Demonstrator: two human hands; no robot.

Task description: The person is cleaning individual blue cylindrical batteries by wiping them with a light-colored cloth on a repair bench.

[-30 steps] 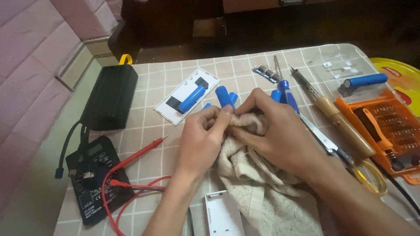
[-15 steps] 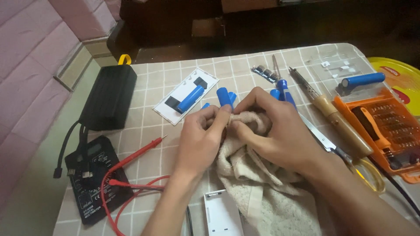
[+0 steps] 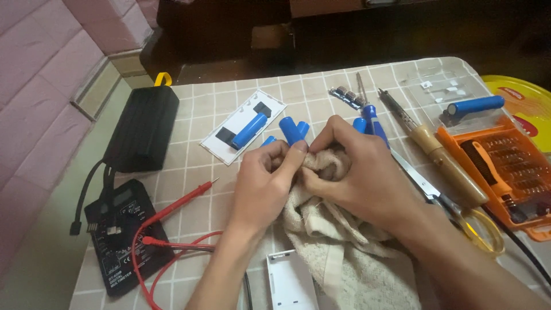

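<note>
- Left hand [image 3: 261,186] and right hand [image 3: 359,172] meet fingertip to fingertip, both pinching the beige cloth [image 3: 338,247].
- Orange tool case [image 3: 505,166] holds screwdriver bits.

Multimeter [image 3: 117,232] lies left of the towel [image 3: 344,252] (screwdriver set [image 3: 505,172] right).

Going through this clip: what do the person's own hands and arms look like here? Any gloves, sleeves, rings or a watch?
Both are bare. The left hand and the right hand wear no gloves, and no rings show on the fingers that can be seen. Both forearms are uncovered as far as the bottom edge of the picture: no sleeves, no watch, no wristband. Nails look short and unpainted. No markings are visible.
</note>
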